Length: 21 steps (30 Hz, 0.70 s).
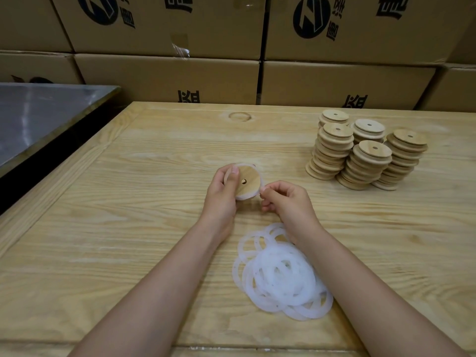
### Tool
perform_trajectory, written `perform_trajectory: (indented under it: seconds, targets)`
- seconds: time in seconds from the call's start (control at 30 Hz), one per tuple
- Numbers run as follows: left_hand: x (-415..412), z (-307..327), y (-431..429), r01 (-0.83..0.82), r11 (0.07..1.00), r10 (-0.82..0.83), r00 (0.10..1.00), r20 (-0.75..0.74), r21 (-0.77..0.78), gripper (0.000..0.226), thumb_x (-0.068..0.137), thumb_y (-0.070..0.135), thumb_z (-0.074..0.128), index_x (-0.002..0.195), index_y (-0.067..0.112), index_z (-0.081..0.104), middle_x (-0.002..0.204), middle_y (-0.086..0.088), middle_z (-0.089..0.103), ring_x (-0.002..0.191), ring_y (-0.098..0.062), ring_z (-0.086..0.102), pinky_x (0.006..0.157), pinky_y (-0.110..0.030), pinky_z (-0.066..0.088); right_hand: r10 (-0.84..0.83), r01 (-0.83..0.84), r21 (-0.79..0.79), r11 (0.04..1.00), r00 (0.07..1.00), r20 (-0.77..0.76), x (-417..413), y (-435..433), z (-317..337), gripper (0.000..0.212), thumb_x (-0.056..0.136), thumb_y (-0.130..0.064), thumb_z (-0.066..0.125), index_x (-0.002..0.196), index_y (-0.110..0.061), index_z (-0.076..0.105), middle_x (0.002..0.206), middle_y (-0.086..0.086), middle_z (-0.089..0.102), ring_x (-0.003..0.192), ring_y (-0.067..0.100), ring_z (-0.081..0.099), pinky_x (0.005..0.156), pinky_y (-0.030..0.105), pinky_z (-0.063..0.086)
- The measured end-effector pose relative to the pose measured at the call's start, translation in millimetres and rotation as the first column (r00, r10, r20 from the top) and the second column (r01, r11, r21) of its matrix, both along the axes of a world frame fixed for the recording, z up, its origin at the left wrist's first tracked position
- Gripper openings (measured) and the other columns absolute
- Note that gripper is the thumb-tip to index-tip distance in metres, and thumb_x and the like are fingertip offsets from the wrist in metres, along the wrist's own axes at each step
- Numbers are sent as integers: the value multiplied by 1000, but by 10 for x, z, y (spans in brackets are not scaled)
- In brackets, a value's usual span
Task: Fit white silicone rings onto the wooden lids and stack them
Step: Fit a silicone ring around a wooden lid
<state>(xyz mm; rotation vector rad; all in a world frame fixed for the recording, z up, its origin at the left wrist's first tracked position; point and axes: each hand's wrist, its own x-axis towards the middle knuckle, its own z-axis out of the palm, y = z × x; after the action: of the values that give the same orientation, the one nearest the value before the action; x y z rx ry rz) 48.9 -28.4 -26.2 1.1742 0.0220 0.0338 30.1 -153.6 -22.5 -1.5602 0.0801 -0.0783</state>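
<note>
Now, across the pale wooden table (128, 202), stacks of round wooden lids (365, 150) stand far right, and a heap of white silicone rings (280, 276) lies near me. My left hand (221, 194) grips one holed wooden lid (248, 179), thumb across its face. My right hand (288, 202) pinches the white ring (247, 196) at its rim with curled fingers.
</note>
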Motion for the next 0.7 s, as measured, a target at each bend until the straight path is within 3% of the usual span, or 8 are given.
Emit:
perform_trajectory:
  seconds: [0.07, 0.17, 0.33, 0.47, 0.6, 0.7]
  targets:
    - [-20, 4, -26, 35, 999, -35, 999, 24, -3, 15, 97, 27, 45, 108, 20, 52, 111, -11, 61, 101, -21, 58, 96, -41, 46, -38, 38, -4, 999, 999, 4, -8, 17, -12, 17, 84, -17, 69, 68, -13, 66, 58, -7, 61, 57, 7, 58, 62, 18, 49]
    - [-44, 23, -45, 120, 988, -115, 992, 51, -95, 12, 99, 23, 41, 108, 23, 49, 115, -13, 59, 96, -18, 60, 86, -32, 50, -64, 65, -35, 997, 998, 24, -13, 42, -19, 20, 84, -21, 70, 67, -13, 66, 55, -9, 61, 53, 3, 57, 56, 13, 47]
    - [-31, 18, -51, 58, 991, -54, 998, 36, -120, 14, 100, 20, 39, 109, 16, 49, 109, -13, 60, 95, -21, 59, 85, -35, 50, -43, 45, -59, 997, 999, 29, -3, 31, -15, 17, 87, -14, 66, 71, -11, 63, 60, -6, 60, 55, 6, 56, 63, 20, 50]
    - [0, 2, -27, -8, 986, 3, 1000, -30, -164, 16, 100, 21, 41, 105, 12, 53, 95, -7, 63, 84, -17, 62, 74, -29, 53, 8, -8, -9, 1000, 1000, 7, 2, 28, -6, 18, 88, -12, 65, 69, -13, 64, 60, -5, 60, 59, 8, 57, 69, 27, 51]
    - [22, -11, 4, -45, 979, 28, 996, -90, -197, 22, 100, 25, 44, 109, 8, 55, 96, -8, 64, 83, -17, 64, 72, -29, 54, 37, -35, -64, 997, 999, 21, 9, 26, -6, 18, 87, -13, 66, 70, -14, 64, 67, 2, 60, 62, 9, 57, 77, 34, 51]
    - [28, -3, 18, -29, 973, 3, 993, -115, -230, 32, 99, 26, 44, 120, 3, 53, 100, -11, 64, 83, -19, 65, 71, -30, 56, 44, -41, -90, 995, 998, 38, 0, 17, -7, 14, 87, -14, 66, 73, -13, 65, 68, 3, 60, 62, 8, 58, 75, 31, 51]
